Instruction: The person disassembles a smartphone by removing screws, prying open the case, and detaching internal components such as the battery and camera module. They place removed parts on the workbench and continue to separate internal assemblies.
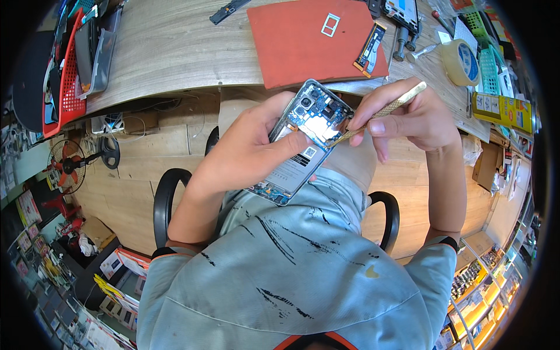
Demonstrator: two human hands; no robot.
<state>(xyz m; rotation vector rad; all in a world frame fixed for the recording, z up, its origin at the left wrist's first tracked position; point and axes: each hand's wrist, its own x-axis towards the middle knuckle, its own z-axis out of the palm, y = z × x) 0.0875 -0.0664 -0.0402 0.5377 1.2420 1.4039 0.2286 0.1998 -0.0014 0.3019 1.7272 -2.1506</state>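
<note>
The opened phone, with its blue board and gray battery showing, is up over the lap, top end leaning to 1 o'clock. The left hand is curled around its 9 o'clock edge, thumb on top. The right hand, at 3 o'clock, pinches a gold tool (thin like a pencil); I can't tell if its tip touches the phone. The wooden table has its front edge just past the phone's top, with a red mat at 12 o'clock. Floor shows in the gap between the right forearm and the black armrest near 5 o'clock
</note>
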